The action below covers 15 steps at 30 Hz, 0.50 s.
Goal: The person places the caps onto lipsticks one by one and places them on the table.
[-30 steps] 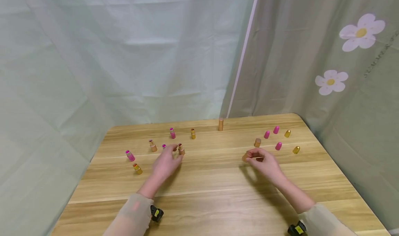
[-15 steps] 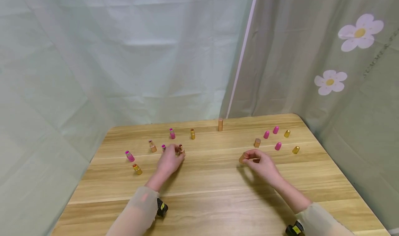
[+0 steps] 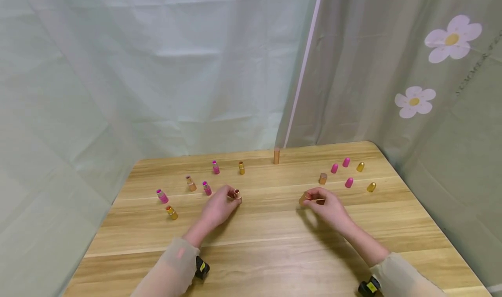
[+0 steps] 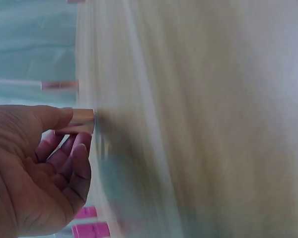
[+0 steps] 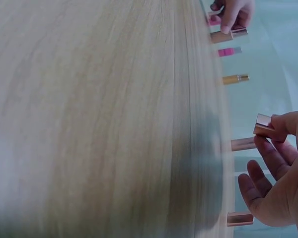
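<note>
In the head view my left hand [image 3: 220,207] pinches a rose-gold lipstick tube [image 3: 237,195] without its cap, low over the table. The left wrist view shows the thumb and a finger on its rose-gold base [image 4: 82,118]. Further right, my right hand [image 3: 327,207] holds a rose-gold lipstick cap [image 3: 303,198] between thumb and fingertips, tilted and raised a little. The right wrist view gives a closer look at this cap [image 5: 264,126], its other fingers loosely curled. A gap of table separates the two hands.
Uncapped pink [image 3: 207,188], rose-gold [image 3: 191,183] and gold [image 3: 171,213] tubes stand at left. On the right are a rose-gold cap [image 3: 323,178], pink caps [image 3: 349,182] and gold caps [image 3: 371,187]. A closed rose-gold lipstick [image 3: 276,156] stands at the back edge, before the curtain [image 3: 219,70].
My left hand has taken hold of the rose-gold tube and moved it rightward, uncovering the pink tube behind. The right hand has shifted slightly left with its cap.
</note>
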Tool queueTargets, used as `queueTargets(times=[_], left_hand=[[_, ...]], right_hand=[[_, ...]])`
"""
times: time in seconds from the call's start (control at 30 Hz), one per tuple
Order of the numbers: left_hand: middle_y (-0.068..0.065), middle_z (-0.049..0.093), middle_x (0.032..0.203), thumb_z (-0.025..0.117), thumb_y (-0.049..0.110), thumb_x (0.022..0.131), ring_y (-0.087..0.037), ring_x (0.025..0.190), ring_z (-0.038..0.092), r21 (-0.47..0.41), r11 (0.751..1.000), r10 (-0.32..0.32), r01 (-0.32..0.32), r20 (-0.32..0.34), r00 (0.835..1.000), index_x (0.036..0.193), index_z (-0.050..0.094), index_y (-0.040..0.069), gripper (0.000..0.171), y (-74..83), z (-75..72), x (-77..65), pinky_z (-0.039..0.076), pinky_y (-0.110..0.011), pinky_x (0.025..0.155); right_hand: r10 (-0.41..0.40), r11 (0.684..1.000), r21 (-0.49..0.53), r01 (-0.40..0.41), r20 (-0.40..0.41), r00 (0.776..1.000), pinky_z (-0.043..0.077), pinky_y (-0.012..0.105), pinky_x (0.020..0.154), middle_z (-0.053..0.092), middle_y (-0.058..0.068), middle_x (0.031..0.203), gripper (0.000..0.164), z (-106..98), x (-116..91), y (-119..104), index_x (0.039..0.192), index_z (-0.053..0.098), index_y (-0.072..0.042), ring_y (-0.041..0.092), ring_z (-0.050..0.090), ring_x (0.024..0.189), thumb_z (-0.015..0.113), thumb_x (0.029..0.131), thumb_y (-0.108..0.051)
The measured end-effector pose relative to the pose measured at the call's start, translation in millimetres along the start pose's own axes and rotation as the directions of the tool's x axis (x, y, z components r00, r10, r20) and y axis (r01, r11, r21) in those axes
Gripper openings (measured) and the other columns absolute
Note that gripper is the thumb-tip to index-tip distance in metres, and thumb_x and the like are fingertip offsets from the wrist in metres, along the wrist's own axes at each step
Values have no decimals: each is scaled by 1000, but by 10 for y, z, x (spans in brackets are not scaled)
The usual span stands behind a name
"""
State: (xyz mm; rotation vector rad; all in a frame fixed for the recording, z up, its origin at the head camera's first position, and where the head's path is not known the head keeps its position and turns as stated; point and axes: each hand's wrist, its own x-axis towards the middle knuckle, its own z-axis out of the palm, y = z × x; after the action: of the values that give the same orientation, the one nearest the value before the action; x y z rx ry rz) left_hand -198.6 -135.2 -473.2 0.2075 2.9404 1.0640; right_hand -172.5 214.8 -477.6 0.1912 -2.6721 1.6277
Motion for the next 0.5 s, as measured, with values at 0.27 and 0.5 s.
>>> queueTargets(times=[0.27, 0.5], left_hand=[[5, 67, 93, 78, 20, 92, -9, 81, 60, -23, 995, 104, -102, 122, 987, 102, 67, 13, 17, 160, 86, -174, 53, -34, 76], [7, 60, 85, 78, 20, 93, -9, 76, 54, -9, 983, 181, -183, 173, 968, 101, 66, 14, 16, 148, 103, -252, 48, -28, 67]], right_hand=[[6, 1000, 8, -6, 18, 1000, 53, 30, 89, 72, 3, 106, 28, 18, 2, -17, 116, 70, -8, 21, 66, 101, 79, 91, -18], [13, 1000, 11, -13, 30, 999, 53, 32, 89, 72, 6, 108, 29, 52, -6, -39, 116, 70, -5, 23, 67, 101, 79, 92, -18]])
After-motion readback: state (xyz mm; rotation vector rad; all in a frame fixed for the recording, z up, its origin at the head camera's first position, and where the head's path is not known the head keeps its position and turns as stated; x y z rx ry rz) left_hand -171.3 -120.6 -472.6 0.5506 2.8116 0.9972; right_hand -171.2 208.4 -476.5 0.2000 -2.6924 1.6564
